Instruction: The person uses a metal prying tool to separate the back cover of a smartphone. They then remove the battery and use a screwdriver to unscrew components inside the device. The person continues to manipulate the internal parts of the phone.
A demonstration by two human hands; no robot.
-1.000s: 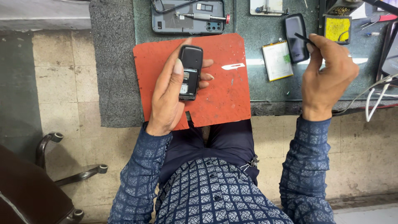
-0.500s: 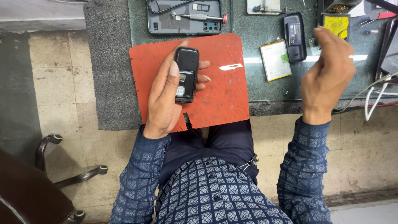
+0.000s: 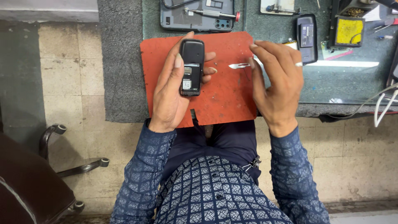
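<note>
Over the red mat (image 3: 224, 103), I see my left hand (image 3: 172, 89) curled around a small black phone (image 3: 192, 66), back side up, its cover off so the inner compartment shows in the lower half. The thumb lies along the phone's left edge and the fingertips peek out past its right edge, so the grip wraps it from underneath. The phone sits above the mat's upper middle, lengthwise away from me.

My right hand (image 3: 275, 79) hovers at the mat's right edge, fingers loosely spread and slightly bent, holding nothing that I can make out (a ring shows on one finger). Just left of its fingertips, a small metal blade (image 3: 238, 65) lies flat on the mat, near the hand; I cannot tell whether a fingertip touches it.

The mat lies on a green worktop (image 3: 352, 83), overhanging its near edge above my lap. Beyond the mat's top edge, a larger grey phone back (image 3: 197, 18) rests with a screwdriver (image 3: 211, 13) across it. To the right of my right hand, a black phone cover (image 3: 307, 38) lies on the worktop, and further right stands a dark tray with a yellow sponge (image 3: 349, 31). White cables (image 3: 383, 108) hang off the worktop's right end. A chair (image 3: 29, 182) stands on the tiled floor at my left.
</note>
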